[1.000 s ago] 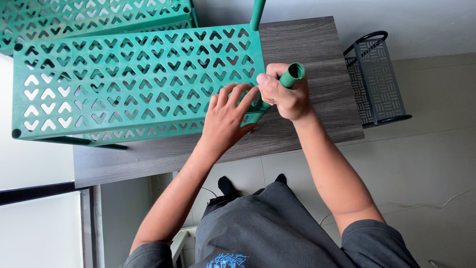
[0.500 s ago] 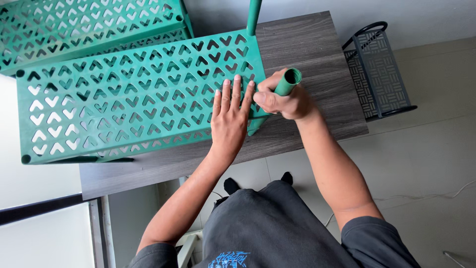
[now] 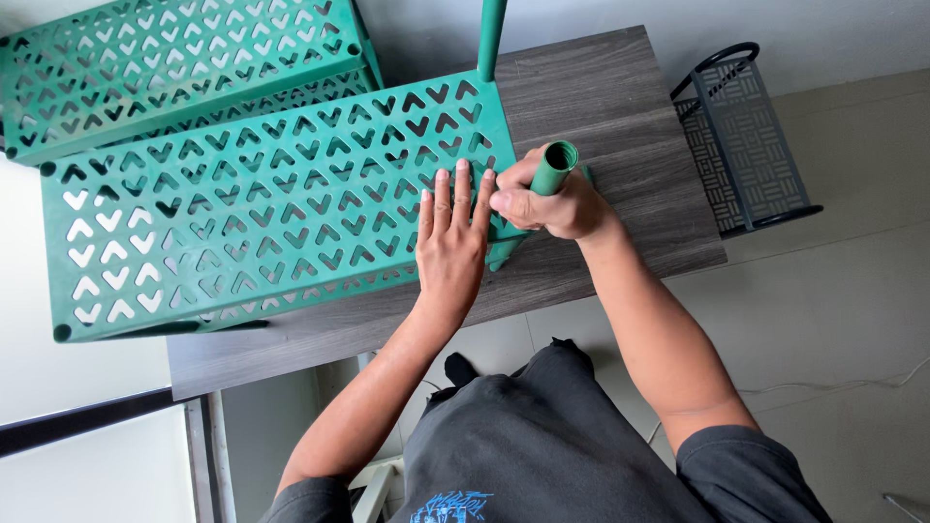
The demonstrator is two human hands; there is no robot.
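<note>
A second green panel (image 3: pixel 184 73) is seen behind the green perforated shelf (image 3: pixel 252 208), which lies on the table (image 3: pixel 620 116). The left hand (image 3: pixel 453 242) is pressed flat, fingers spread, on the shelf's right end. At that corner, a green tube (image 3: pixel 554 167) is gripped by the closed right hand (image 3: pixel 552 203). A black wire rack (image 3: pixel 746 140) stands right of the shelf.

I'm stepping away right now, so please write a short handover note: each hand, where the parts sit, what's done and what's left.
Left hand: flat, palm down on the green perforated plastic shelf panel, near its right edge.
Right hand: closed around the green plastic tube, upright at the panel's near right corner.
Parts: the panel lies on the dark wood-grain table; a second green perforated panel lies behind it; another green post stands at the far right corner.
Done: far post stands in place.
Left: whether the held tube is fully seated cannot be seen.
</note>
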